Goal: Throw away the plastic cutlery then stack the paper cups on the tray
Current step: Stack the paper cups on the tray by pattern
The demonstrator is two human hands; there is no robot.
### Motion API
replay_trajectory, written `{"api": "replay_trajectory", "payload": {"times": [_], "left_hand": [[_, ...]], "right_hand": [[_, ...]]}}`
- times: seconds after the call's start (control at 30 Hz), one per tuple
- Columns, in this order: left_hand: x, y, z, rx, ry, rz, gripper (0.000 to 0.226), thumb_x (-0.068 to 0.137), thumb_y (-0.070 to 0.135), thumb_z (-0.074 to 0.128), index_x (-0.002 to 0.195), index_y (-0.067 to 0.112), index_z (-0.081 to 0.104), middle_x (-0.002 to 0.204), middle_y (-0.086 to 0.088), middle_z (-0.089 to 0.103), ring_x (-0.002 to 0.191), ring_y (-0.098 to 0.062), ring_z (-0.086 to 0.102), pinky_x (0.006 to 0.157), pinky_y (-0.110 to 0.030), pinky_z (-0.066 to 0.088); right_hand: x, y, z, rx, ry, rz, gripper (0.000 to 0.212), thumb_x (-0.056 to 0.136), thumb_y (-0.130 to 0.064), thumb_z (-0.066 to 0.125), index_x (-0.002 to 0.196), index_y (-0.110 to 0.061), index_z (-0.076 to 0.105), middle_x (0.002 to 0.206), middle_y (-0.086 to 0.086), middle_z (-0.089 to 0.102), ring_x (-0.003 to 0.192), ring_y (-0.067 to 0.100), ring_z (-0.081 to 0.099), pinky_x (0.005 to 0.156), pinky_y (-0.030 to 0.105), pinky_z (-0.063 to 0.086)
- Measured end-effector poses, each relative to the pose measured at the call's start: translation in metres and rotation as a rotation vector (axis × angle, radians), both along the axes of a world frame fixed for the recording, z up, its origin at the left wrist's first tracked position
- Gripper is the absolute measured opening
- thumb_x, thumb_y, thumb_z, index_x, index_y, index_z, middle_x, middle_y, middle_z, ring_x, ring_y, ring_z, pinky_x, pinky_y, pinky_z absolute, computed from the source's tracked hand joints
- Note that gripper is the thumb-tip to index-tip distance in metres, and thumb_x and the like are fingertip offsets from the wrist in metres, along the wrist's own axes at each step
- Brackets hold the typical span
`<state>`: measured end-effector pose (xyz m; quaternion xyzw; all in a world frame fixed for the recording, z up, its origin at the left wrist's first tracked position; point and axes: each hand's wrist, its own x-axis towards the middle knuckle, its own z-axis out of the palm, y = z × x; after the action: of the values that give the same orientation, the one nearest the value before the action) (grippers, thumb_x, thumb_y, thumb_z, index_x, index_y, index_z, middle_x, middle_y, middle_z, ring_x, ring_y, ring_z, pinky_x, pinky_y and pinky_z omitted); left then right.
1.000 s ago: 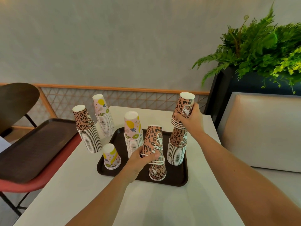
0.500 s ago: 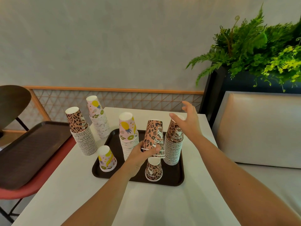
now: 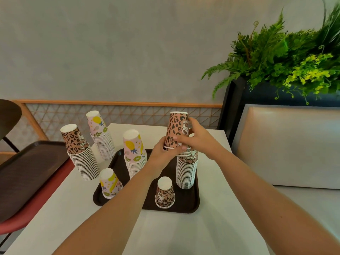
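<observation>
Your left hand (image 3: 161,155) and right hand (image 3: 197,139) together clasp a small stack of leopard cups (image 3: 177,131), upside down, tilted slightly, just above the tall leopard stack (image 3: 185,172) on the dark tray (image 3: 191,205). That tray also holds a pineapple stack (image 3: 135,155) and two single upturned cups.

Both forearms reach forward, the left hand (image 3: 160,157) and right hand (image 3: 197,139) apparently curled closed, fingers nearly touching.
</observation>
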<state>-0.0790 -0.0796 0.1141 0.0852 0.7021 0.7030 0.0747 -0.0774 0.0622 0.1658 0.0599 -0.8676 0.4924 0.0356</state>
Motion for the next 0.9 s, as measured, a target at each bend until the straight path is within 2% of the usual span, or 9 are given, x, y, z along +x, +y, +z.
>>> {"api": "replay_trajectory", "payload": {"times": [0.2,0.33,0.43,0.5,0.6,0.67,0.73,0.8,0.9], "left_hand": [[-0.024,0.024,0.028,0.0,0.08,-0.06,0.058,0.075,0.01,0.076,0.126,0.019,0.048,0.116,0.002,0.063,0.106,-0.011,0.06,0.085,-0.024,0.049],[-0.035,0.042,0.04,-0.001,0.103,-0.1,0.048,0.076,0.004,0.073,0.11,0.029,0.05,0.105,0.009,0.063,0.1,-0.008,0.06,0.084,-0.024,0.048],[-0.04,0.049,0.039,-0.038,0.094,-0.118,0.056,0.078,0.003,0.071,0.123,0.023,0.045,0.113,0.004,0.06,0.105,-0.012,0.057,0.084,-0.023,0.047],[-0.045,0.051,0.035,-0.057,0.063,-0.138,0.065,0.08,-0.001,0.065,0.136,0.021,0.04,0.125,-0.002,0.057,0.114,-0.017,0.055,0.095,-0.032,0.046],[-0.046,0.049,0.029,-0.074,-0.006,-0.139,0.072,0.073,-0.003,0.049,0.141,0.019,0.038,0.132,-0.006,0.054,0.123,-0.023,0.049,0.106,-0.044,0.039],[-0.044,0.045,0.028,-0.065,-0.03,-0.144,0.074,0.065,0.002,0.044,0.137,0.016,0.041,0.128,-0.004,0.055,0.123,-0.022,0.047,0.102,-0.038,0.041],[-0.041,0.043,0.03,-0.077,-0.038,-0.114,0.064,0.077,-0.004,0.039,0.138,0.011,0.039,0.128,-0.004,0.051,0.125,-0.021,0.042,0.096,-0.029,0.039],[-0.042,0.042,0.031,-0.117,-0.051,-0.045,0.054,0.09,-0.007,0.031,0.143,0.006,0.034,0.141,-0.009,0.042,0.135,-0.024,0.034,0.107,-0.032,0.029],[-0.038,0.038,0.029,-0.075,-0.026,0.043,0.044,0.09,0.022,0.046,0.132,0.01,0.048,0.138,-0.008,0.048,0.131,-0.021,0.042,0.104,-0.031,0.028]], "right_hand": [[-0.009,0.019,0.021,-0.121,0.099,-0.033,0.077,0.077,-0.022,0.075,0.141,-0.023,0.03,0.111,-0.004,0.053,0.104,0.015,0.056,0.089,0.035,0.052],[-0.017,0.033,0.021,-0.126,0.19,-0.066,0.078,0.077,-0.018,0.075,0.141,-0.019,0.03,0.114,-0.005,0.051,0.105,0.011,0.053,0.09,0.032,0.051],[-0.024,0.04,0.009,-0.115,0.225,-0.112,0.079,0.078,-0.016,0.074,0.142,-0.017,0.029,0.114,-0.009,0.049,0.102,0.006,0.051,0.083,0.022,0.049],[-0.027,0.043,-0.003,-0.132,0.223,-0.128,0.081,0.078,-0.014,0.074,0.144,-0.016,0.026,0.118,-0.009,0.048,0.103,0.005,0.05,0.079,0.013,0.046],[-0.031,0.049,-0.02,-0.153,0.169,-0.103,0.083,0.079,-0.014,0.073,0.145,-0.019,0.023,0.134,0.0,0.049,0.109,0.007,0.049,0.089,0.024,0.047],[-0.033,0.051,-0.028,-0.148,0.122,-0.07,0.084,0.08,-0.014,0.072,0.146,-0.02,0.021,0.139,0.004,0.046,0.112,0.01,0.049,0.093,0.029,0.047],[-0.034,0.051,-0.033,-0.153,0.082,-0.032,0.084,0.081,-0.015,0.072,0.146,-0.023,0.02,0.139,0.006,0.045,0.117,0.016,0.049,0.095,0.034,0.045],[-0.035,0.049,-0.036,-0.149,0.059,-0.026,0.083,0.082,-0.023,0.071,0.147,-0.026,0.019,0.139,0.006,0.044,0.123,0.021,0.047,0.1,0.037,0.042],[-0.036,0.046,-0.032,-0.126,0.107,-0.082,0.076,0.083,-0.035,0.069,0.144,-0.028,0.026,0.134,0.004,0.045,0.119,0.014,0.045,0.1,0.036,0.042]]}}
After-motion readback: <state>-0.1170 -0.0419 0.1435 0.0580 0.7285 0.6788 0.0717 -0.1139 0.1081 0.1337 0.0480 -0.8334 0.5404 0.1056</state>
